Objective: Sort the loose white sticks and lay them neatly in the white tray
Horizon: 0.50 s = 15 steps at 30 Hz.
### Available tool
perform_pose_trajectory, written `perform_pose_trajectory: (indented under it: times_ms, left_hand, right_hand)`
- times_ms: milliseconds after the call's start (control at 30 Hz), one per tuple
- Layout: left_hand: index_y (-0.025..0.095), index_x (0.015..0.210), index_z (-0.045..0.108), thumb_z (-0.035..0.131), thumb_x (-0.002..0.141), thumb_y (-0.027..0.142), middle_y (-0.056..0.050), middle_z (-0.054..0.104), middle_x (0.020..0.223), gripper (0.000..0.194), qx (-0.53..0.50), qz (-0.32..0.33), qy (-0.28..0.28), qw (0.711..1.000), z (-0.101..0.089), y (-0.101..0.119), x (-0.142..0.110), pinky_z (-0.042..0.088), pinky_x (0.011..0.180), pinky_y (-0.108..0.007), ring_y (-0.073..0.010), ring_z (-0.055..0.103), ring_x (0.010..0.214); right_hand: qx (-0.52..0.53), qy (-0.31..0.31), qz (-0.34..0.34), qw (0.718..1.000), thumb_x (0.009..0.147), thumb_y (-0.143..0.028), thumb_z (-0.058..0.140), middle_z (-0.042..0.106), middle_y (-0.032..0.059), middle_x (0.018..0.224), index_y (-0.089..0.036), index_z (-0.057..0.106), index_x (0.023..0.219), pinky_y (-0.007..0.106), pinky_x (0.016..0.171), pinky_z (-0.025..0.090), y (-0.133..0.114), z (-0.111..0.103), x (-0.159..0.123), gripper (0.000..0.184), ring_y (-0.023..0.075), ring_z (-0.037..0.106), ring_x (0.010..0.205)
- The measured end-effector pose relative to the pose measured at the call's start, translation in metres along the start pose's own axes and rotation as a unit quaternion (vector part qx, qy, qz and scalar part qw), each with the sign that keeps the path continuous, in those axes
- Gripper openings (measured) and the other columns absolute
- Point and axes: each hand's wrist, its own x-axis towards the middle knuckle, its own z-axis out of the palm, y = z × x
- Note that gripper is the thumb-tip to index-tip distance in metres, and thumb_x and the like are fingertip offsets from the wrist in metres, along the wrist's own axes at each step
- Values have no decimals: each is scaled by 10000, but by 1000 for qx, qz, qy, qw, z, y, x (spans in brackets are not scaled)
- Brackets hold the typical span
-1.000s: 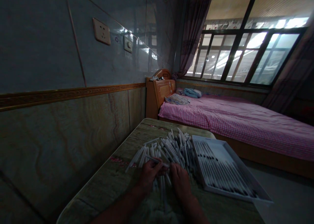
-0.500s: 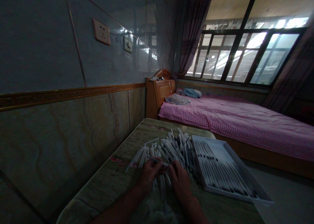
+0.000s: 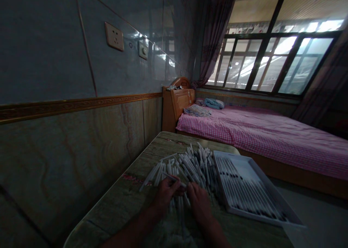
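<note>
Over the table, my left hand (image 3: 166,193) is closed around a thin whitish pen (image 3: 169,176), whose far end sticks out up and to the left. Close beside it, my right hand (image 3: 199,201) has its thumb and fingers pinched at the pen's right end; the fingers hide the exact grip. Behind the hands lies a heap of loose pale pens or pen barrels (image 3: 193,164). A smaller row of clear tubes (image 3: 154,173) lies to the left. More slim clear tubes (image 3: 179,211) lie between my forearms, partly covered by the hands.
A shallow white tray (image 3: 266,175) holds rows of dark-tipped pens at the right of the marble-patterned table (image 3: 116,208). Beyond stands a bed (image 3: 244,128) with a pink checked sheet. The tiled wall (image 3: 81,139) runs along the left.
My right hand's fingers lift slightly and then close down again at the pen's end. My left hand keeps its hold in nearly the same place. The view shifts a little.
</note>
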Motion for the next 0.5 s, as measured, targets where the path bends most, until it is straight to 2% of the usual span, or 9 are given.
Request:
perform_pose_trajectory:
  times_ms: [167, 300, 400, 500]
  left_hand:
    - [161, 745, 583, 780, 551, 429, 1, 651, 608, 385, 44, 21, -10, 999, -2, -1, 5, 489, 540, -282, -172, 632, 554]
    - [157, 706, 611, 753, 583, 325, 5, 641, 620, 252, 116, 88, -18, 989, -2, 1, 5, 480, 580, -268, -164, 613, 606]
    - [165, 792, 629, 723, 593, 239, -26, 688, 742, 232, 157, 107, -28, 981, -5, 6, 6, 496, 666, -284, -191, 642, 724]
    - [173, 889, 626, 663, 636, 187, -54, 700, 875, 256, 240, 125, -7, 963, -12, 19, 20, 497, 702, -291, -199, 651, 786]
  right_hand:
    - [78, -28, 37, 996, 934, -404, 354, 640, 19, 741, -235, 620, 769, 273, 633, 430, -2, -2, 1, 355, 173, 583, 694]
    - [192, -75, 101, 973, 920, -418, 403, 610, -8, 674, -230, 609, 740, 251, 605, 417, -15, -6, 6, 332, 156, 560, 649]
    - [245, -33, 134, 960, 875, -446, 452, 577, -10, 628, -224, 589, 664, 251, 572, 396, -17, -5, 9, 336, 159, 528, 622]
    - [271, 32, 208, 939, 837, -479, 455, 481, -30, 549, -227, 516, 588, 251, 511, 353, -14, -4, 12, 359, 153, 455, 546]
